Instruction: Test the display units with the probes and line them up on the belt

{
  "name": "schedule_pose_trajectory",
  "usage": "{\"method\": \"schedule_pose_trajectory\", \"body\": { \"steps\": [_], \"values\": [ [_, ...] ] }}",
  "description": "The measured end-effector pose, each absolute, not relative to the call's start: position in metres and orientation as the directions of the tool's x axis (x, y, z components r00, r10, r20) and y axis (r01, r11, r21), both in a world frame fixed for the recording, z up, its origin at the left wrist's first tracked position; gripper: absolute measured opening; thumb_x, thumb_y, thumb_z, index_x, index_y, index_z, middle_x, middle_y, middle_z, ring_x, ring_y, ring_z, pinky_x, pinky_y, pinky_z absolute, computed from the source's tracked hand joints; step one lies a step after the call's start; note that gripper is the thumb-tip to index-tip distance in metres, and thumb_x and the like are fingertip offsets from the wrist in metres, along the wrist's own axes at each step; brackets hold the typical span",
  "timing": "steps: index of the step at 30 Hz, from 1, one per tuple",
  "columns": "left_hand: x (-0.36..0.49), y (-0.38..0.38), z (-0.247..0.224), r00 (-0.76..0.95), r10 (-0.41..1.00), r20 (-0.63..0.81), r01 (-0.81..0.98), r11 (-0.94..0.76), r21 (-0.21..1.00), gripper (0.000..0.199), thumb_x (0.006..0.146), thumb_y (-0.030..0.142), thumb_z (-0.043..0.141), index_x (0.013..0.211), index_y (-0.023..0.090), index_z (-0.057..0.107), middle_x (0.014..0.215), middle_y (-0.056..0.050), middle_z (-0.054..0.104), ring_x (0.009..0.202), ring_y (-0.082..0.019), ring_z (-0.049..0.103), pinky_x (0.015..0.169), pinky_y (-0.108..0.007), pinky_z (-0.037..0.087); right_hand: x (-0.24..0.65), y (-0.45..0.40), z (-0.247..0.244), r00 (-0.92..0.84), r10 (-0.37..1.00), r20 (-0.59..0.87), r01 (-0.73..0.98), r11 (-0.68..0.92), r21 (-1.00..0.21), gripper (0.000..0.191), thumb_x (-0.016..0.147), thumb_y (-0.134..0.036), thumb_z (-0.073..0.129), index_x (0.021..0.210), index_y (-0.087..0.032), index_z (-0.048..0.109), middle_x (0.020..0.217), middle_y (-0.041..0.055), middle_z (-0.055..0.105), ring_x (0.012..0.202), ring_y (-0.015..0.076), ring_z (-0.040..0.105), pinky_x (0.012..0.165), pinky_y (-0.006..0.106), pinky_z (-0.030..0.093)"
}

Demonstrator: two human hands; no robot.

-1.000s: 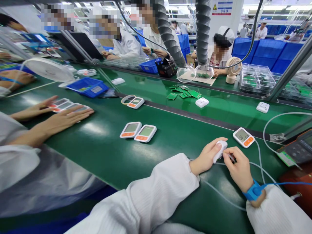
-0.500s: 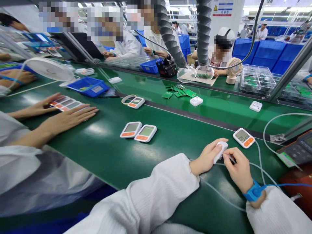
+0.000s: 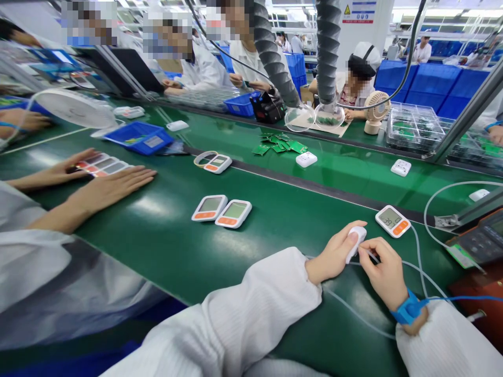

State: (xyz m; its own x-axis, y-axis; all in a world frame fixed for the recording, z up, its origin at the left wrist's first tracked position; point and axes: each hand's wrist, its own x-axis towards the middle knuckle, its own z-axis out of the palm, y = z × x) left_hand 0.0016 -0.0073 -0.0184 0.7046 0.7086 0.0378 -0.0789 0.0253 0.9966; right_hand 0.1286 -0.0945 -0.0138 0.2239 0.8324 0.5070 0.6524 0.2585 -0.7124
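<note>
My left hand (image 3: 334, 255) is closed on a small white device (image 3: 356, 243), held above the green table. My right hand (image 3: 383, 264), with a blue band (image 3: 408, 309) at its wrist, pinches a thin pale cable against the device's near side; the cable's tip is hidden by the fingers. Just beyond my hands lies a white and orange meter (image 3: 393, 221) with digits on its display and a cable at its right side. Two similar meters, one (image 3: 209, 208) overlapped by the other (image 3: 233, 213), lie left of my hands.
At the left a co-worker's hands (image 3: 106, 191) rest around a row of meters. A blue tray (image 3: 137, 137) is behind them. Green circuit boards (image 3: 279, 144) and white devices (image 3: 306, 159) are on the far strip. An orange-brown case (image 3: 477, 288) stands at the right.
The white devices and circuit boards on the far strip have shifted left, and another white piece has appeared at the right. My hands hold nearly the same pose.
</note>
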Motion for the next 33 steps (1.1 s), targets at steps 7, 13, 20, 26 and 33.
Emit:
{"method": "schedule_pose_trajectory", "body": {
  "steps": [7,13,20,26,33],
  "values": [
    [0.0013,-0.0099,-0.0235,0.714,0.695,0.081,-0.081,-0.034,0.996,0.078,0.092,0.073,0.035,0.145,0.017,0.043,0.120,-0.013,0.059,0.108,-0.024,0.056,0.102,-0.041,0.041,0.1297,-0.0948,-0.0139,0.214,0.825,0.523,0.670,0.266,-0.694,0.017,0.098,-0.024,0.054,0.081,-0.022,0.058,0.077,0.0003,0.059,0.069,0.0168,0.056,0.066,0.030,0.045],
    [0.0003,-0.0112,-0.0235,0.708,0.696,0.120,-0.078,-0.092,0.993,0.073,0.094,0.071,0.034,0.144,0.018,0.044,0.120,-0.013,0.057,0.111,-0.025,0.054,0.105,-0.042,0.040,0.1310,-0.0958,-0.0157,0.192,0.810,0.554,0.694,0.288,-0.661,0.017,0.097,-0.023,0.054,0.081,-0.022,0.059,0.076,0.0009,0.060,0.069,0.0175,0.058,0.065,0.031,0.045],
    [0.0013,-0.0134,-0.0252,0.672,0.725,0.149,-0.085,-0.125,0.989,0.066,0.096,0.066,0.037,0.140,0.018,0.044,0.122,-0.013,0.056,0.109,-0.025,0.054,0.101,-0.041,0.042,0.1336,-0.0924,-0.0117,0.214,0.846,0.489,0.645,0.253,-0.721,0.017,0.096,-0.024,0.054,0.080,-0.022,0.061,0.076,0.0005,0.061,0.068,0.0169,0.057,0.064,0.030,0.046],
    [0.0060,-0.0132,-0.0239,0.651,0.758,0.047,-0.103,0.027,0.994,0.068,0.093,0.069,0.040,0.137,0.018,0.048,0.115,-0.009,0.057,0.101,-0.022,0.054,0.096,-0.038,0.044,0.1317,-0.0899,-0.0132,0.264,0.823,0.503,0.632,0.247,-0.735,0.013,0.094,-0.024,0.057,0.082,-0.022,0.062,0.077,0.0000,0.060,0.070,0.0171,0.057,0.066,0.029,0.045],
    [0.0021,-0.0136,-0.0188,0.653,0.754,0.068,-0.073,-0.027,0.997,0.070,0.093,0.070,0.039,0.138,0.018,0.048,0.117,-0.011,0.057,0.105,-0.023,0.053,0.099,-0.038,0.042,0.1309,-0.0957,-0.0152,0.274,0.817,0.507,0.659,0.224,-0.718,0.014,0.095,-0.026,0.058,0.084,-0.022,0.063,0.079,0.0009,0.062,0.072,0.0180,0.058,0.067,0.031,0.046]
  ]
}}
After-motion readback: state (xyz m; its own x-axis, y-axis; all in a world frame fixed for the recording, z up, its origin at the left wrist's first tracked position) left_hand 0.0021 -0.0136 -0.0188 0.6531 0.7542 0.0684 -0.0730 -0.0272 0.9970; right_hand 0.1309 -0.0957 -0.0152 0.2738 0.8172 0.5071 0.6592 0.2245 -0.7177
